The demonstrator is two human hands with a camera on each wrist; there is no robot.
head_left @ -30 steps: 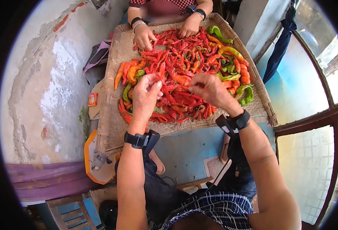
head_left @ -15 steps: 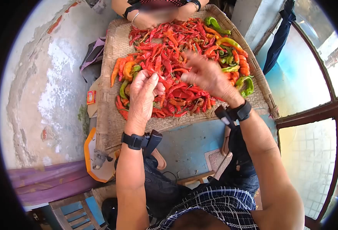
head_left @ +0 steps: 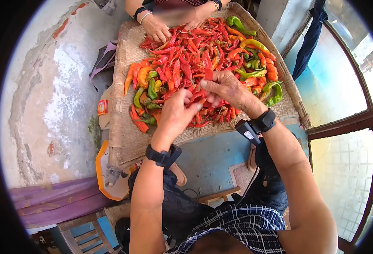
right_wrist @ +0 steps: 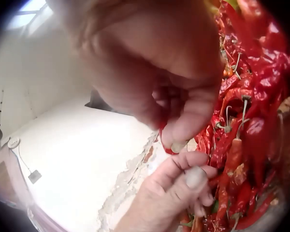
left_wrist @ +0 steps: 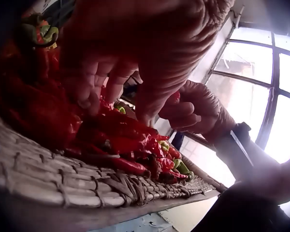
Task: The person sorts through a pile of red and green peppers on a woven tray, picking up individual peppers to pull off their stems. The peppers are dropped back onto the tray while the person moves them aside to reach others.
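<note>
Your right hand [head_left: 231, 91] pinches a red pepper [head_left: 208, 75], which sticks out just beyond its fingers. Your left hand [head_left: 179, 113] is just beside it; with its fingertips partly hidden, I can't tell whether it grips anything. The pepper pile [head_left: 186, 55] spreads beneath and beyond both hands: a slack pinch could lose your pepper among lookalikes.
</note>
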